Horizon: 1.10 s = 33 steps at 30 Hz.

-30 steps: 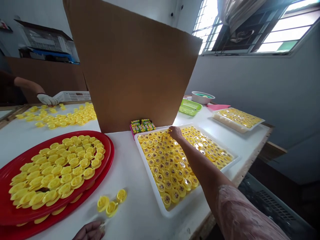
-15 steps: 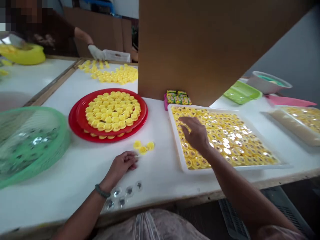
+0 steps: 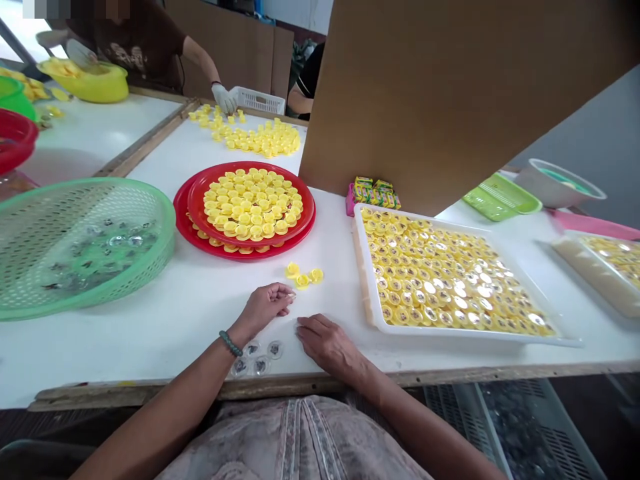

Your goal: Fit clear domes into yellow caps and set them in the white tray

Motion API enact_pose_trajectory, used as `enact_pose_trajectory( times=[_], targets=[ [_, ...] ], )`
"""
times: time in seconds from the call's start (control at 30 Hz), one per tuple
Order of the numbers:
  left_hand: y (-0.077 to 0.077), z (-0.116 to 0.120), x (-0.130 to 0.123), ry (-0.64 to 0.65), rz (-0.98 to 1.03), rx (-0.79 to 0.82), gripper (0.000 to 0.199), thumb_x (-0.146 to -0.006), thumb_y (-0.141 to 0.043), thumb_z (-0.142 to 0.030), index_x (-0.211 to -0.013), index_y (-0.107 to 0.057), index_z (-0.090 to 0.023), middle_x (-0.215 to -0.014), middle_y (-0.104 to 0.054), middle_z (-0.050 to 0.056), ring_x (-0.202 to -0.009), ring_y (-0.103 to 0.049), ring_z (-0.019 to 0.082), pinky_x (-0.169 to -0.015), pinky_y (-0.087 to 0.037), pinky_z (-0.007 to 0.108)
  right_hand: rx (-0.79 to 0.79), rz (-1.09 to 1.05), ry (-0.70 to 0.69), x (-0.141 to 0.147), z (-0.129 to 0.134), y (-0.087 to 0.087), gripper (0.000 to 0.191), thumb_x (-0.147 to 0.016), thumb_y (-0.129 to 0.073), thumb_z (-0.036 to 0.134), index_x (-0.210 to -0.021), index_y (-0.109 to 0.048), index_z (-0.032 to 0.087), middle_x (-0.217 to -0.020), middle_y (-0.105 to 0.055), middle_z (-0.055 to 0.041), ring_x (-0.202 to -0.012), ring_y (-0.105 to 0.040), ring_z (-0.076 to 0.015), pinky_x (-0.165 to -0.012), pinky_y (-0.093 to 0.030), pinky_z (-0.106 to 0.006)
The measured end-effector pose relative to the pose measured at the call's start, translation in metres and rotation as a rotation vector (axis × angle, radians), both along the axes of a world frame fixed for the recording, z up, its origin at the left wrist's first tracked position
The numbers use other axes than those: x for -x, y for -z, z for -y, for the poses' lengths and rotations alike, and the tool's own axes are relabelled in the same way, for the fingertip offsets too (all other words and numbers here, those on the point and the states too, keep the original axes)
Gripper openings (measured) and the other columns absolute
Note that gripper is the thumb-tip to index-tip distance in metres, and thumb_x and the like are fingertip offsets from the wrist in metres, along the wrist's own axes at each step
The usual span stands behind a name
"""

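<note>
My left hand (image 3: 273, 307) is closed above the white table, thumb and fingertips drawn together in a pinch. What it holds, if anything, is too small to make out. Just beyond it lie three small yellow plastic cups (image 3: 302, 281). To its right, my right hand (image 3: 327, 341) rests low over the table with its fingers together and bent down. The fingertips' undersides are hidden, so I cannot see what they pinch. Between my left wrist and right hand lie several clear round domes (image 3: 261, 365) with dark centres. The white tray (image 3: 369, 293) on the right holds rows of capped yellow cups.
Red plates (image 3: 309, 227) bear yellow cups. A green basket (image 3: 167, 230) with clear domes stands at left. Behind the tray are small packets (image 3: 376, 195) and a tall cardboard panel (image 3: 400, 100). Across the table, a co-worker's gloved hand (image 3: 225, 99) touches loose yellow cups.
My right hand has moved from over the tray down and left to beside the clear domes. The rightmost dome no longer shows. The whole view has shifted.
</note>
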<state>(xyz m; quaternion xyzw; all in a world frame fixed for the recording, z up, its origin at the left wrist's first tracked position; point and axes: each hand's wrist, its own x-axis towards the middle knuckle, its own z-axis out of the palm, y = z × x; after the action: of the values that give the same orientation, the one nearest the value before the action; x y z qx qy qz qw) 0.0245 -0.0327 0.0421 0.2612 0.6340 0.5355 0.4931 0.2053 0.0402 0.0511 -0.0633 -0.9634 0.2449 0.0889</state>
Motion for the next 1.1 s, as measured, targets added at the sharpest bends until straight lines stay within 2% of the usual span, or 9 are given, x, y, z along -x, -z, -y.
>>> enact_pose_trajectory(
  times=[0.13, 0.2, 0.33, 0.47, 0.57, 0.7, 0.8, 0.93, 1.1],
  targets=[
    [-0.008, 0.001, -0.008, 0.128, -0.001, -0.057, 0.033, -0.071, -0.064, -0.038, -0.094, -0.070, -0.016, -0.084, -0.070, 0.006, -0.064, -0.058, 0.013, -0.063, -0.048, 0.024, 0.444, -0.196, 0.358, 0.008, -0.005, 0.001, 0.018, -0.088, -0.045, 0.022, -0.093, -0.062, 0.020, -0.095, -0.064, -0.0061, -0.085, -0.059, -0.0165, -0.077, -0.049, -0.029],
    [-0.011, 0.000, -0.011, 0.136, 0.035, -0.075, 0.033, -0.072, -0.064, -0.037, -0.096, -0.071, -0.016, -0.086, -0.071, 0.006, -0.068, -0.059, 0.014, -0.066, -0.047, 0.025, 0.705, -0.248, 0.472, 0.014, -0.006, 0.000, 0.018, -0.088, -0.048, 0.030, -0.089, -0.063, 0.020, -0.090, -0.063, -0.0038, -0.081, -0.058, -0.0153, -0.072, -0.049, -0.028],
    [-0.011, 0.000, -0.012, 0.057, 0.047, -0.081, 0.030, -0.069, -0.067, -0.034, -0.093, -0.072, -0.017, -0.076, -0.071, 0.004, -0.065, -0.058, 0.014, -0.064, -0.046, 0.024, 1.116, -0.345, 0.580, 0.028, -0.005, 0.003, 0.018, -0.081, -0.058, 0.037, -0.082, -0.063, 0.020, -0.080, -0.060, -0.0017, -0.072, -0.055, -0.0136, -0.068, -0.048, -0.027],
    [-0.008, 0.001, -0.012, -0.002, 0.002, -0.088, 0.026, -0.067, -0.068, -0.037, -0.081, -0.072, -0.015, -0.059, -0.063, 0.000, -0.056, -0.052, 0.012, -0.056, -0.042, 0.023, 1.394, -0.438, 0.616, 0.036, 0.000, 0.007, 0.015, -0.077, -0.063, 0.035, -0.078, -0.062, 0.020, -0.075, -0.059, 0.0004, -0.067, -0.054, -0.0124, -0.068, -0.047, -0.027],
    [-0.007, 0.002, -0.013, -0.045, -0.017, -0.093, 0.027, -0.067, -0.069, -0.038, -0.080, -0.070, -0.015, -0.061, -0.061, 0.000, -0.056, -0.051, 0.011, -0.056, -0.042, 0.023, 1.453, -0.475, 0.609, 0.038, 0.002, 0.007, 0.014, -0.076, -0.066, 0.034, -0.079, -0.062, 0.020, -0.076, -0.060, 0.0005, -0.069, -0.056, -0.0125, -0.071, -0.047, -0.028],
    [-0.010, 0.002, -0.013, -0.069, 0.039, -0.116, 0.027, -0.066, -0.070, -0.036, -0.082, -0.067, -0.014, -0.065, -0.061, 0.000, -0.056, -0.051, 0.011, -0.057, -0.042, 0.023, 1.393, -0.378, 0.609, 0.037, 0.002, 0.008, 0.019, -0.078, -0.063, 0.037, -0.077, -0.062, 0.018, -0.073, -0.061, -0.0009, -0.069, -0.056, -0.0129, -0.070, -0.046, -0.028],
    [-0.013, 0.002, -0.015, -0.068, 0.121, -0.122, 0.025, -0.065, -0.072, -0.032, -0.081, -0.066, -0.014, -0.066, -0.061, 0.000, -0.058, -0.051, 0.010, -0.057, -0.041, 0.023, 1.407, -0.370, 0.625, 0.037, 0.003, 0.008, 0.022, -0.078, -0.063, 0.038, -0.074, -0.062, 0.017, -0.069, -0.060, -0.0010, -0.065, -0.054, -0.0128, -0.064, -0.044, -0.026],
    [-0.013, 0.001, -0.018, -0.064, 0.282, -0.123, 0.024, -0.065, -0.073, -0.028, -0.081, -0.067, -0.013, -0.071, -0.063, 0.002, -0.062, -0.052, 0.009, -0.062, -0.042, 0.022, 1.449, -0.473, 0.645, 0.039, 0.004, 0.006, 0.019, -0.078, -0.063, 0.037, -0.074, -0.061, 0.018, -0.066, -0.057, 0.0008, -0.062, -0.050, -0.0119, -0.063, -0.041, -0.026],
    [-0.008, -0.001, -0.018, -0.116, 0.339, -0.099, 0.019, -0.067, -0.072, -0.027, -0.077, -0.067, -0.012, -0.069, -0.062, 0.000, -0.061, -0.051, 0.007, -0.062, -0.041, 0.020, 1.263, -0.428, 0.672, 0.038, 0.004, 0.010, 0.020, -0.078, -0.063, 0.036, -0.073, -0.061, 0.017, -0.067, -0.053, 0.0019, -0.064, -0.044, -0.0108, -0.066, -0.036, -0.024]
  ],
)
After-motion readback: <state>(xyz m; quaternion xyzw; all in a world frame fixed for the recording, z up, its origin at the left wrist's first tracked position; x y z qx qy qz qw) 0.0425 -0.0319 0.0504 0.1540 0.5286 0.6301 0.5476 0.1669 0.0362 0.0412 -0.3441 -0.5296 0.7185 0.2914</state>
